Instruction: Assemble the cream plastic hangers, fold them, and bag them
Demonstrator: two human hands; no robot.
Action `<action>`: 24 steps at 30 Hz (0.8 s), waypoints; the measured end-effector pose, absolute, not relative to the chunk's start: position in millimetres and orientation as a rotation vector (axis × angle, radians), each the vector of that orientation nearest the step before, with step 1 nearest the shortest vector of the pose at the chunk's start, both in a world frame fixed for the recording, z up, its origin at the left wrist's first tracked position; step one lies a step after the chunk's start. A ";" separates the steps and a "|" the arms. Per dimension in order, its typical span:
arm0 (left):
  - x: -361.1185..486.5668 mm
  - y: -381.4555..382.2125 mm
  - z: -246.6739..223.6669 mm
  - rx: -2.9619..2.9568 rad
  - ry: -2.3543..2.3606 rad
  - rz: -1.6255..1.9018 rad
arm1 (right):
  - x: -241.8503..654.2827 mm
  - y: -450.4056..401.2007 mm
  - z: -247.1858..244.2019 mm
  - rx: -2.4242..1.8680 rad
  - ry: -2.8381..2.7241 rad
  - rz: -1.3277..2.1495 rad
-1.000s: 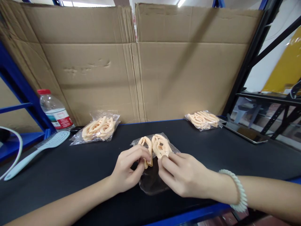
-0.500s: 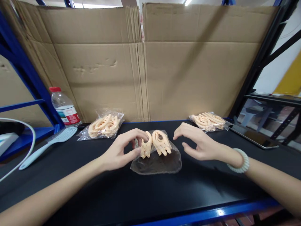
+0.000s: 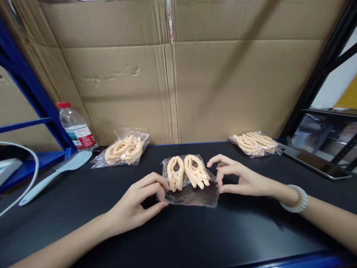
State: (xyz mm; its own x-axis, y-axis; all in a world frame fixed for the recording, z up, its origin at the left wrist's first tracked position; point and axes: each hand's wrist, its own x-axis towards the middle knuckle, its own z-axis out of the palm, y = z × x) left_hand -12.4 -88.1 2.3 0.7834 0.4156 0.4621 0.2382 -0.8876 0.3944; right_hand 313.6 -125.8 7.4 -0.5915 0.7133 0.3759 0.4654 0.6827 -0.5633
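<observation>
In the middle of the black table top, a clear plastic bag [image 3: 192, 197] lies flat with two groups of pale peach looped strips [image 3: 196, 171] inside, side by side in its far half. The near part of the bag holds no strips. My left hand [image 3: 139, 201] is at the bag's lower left corner, thumb and middle finger closed on the edge. On the opposite side, my right hand [image 3: 242, 176] pinches the right edge between thumb and a finger, its index finger raised. A pale beaded bracelet [image 3: 297, 199] circles my right wrist.
Similar filled bags lie at the back left [image 3: 124, 149] and back right [image 3: 255, 143]. A light blue hairbrush [image 3: 61, 169], a red-capped bottle [image 3: 76, 128] and a white cable [image 3: 35, 175] are on the left. A tablet-like slab [image 3: 315, 163] lies far right. Cardboard [image 3: 125, 82] stands behind.
My left hand has drawn back from the strips to the bag's lower left corner. My right hand has closed on the right edge. The left strips now show fully; the camera view has tilted down.
</observation>
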 end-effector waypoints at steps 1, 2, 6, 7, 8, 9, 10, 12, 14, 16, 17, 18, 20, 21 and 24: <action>-12.7 -88.1 2.6 2.633 0.519 0.800 | 313.9 -125.1 6.1 -0.906 -2.258 0.594; -13.3 -88.5 2.9 2.599 0.547 0.805 | 314.0 -124.5 5.0 -0.908 -2.208 0.648; -14.7 -92.4 4.0 2.430 0.680 0.828 | 309.9 -125.7 2.4 -0.944 -1.971 0.942; -14.2 -93.4 4.0 2.379 0.715 0.827 | 308.1 -126.8 1.7 -0.970 -1.908 1.001; -13.3 -94.4 3.8 2.323 0.742 0.830 | 306.0 -127.9 0.7 -1.001 -1.851 1.041; -12.0 -95.3 3.3 2.260 0.761 0.836 | 303.9 -129.0 -0.5 -1.035 -1.802 1.066; -10.3 -96.0 2.6 2.194 0.774 0.839 | 301.8 -129.7 -2.0 -1.069 -1.759 1.078; -6.7 -97.0 0.6 2.070 0.797 0.845 | 297.7 -130.1 -5.5 -1.112 -1.677 1.081; -3.7 -97.5 -2.2 1.981 0.824 0.876 | 294.0 -129.2 -8.6 -1.099 -1.604 1.097; -2.2 -97.5 -4.7 1.950 0.856 0.911 | 291.2 -128.0 -10.6 -1.049 -1.568 1.112; -2.1 -97.4 -5.6 1.962 0.865 0.919 | 290.3 -127.5 -11.0 -1.034 -1.580 1.108; -2.3 -97.3 -6.2 1.988 0.874 0.916 | 289.7 -127.2 -11.2 -1.036 -1.603 1.095; -3.1 -96.8 -6.8 2.066 0.905 0.890 | 289.4 -127.0 -11.2 -1.079 -1.652 1.054; -3.7 -96.4 -6.9 2.113 0.928 0.879 | 289.7 -127.0 -11.1 -1.109 -1.666 1.033; -5.8 -94.6 -7.7 2.261 1.008 0.837 | 292.2 -126.5 -11.3 -1.180 -1.681 0.972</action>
State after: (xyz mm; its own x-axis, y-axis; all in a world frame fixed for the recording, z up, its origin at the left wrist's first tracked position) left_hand -5.8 -94.6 -7.7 0.5316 0.7833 0.3221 0.4601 -0.5864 0.6666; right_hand 292.2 -126.5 -11.3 -0.2017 0.9589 0.1998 0.3051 0.2553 -0.9175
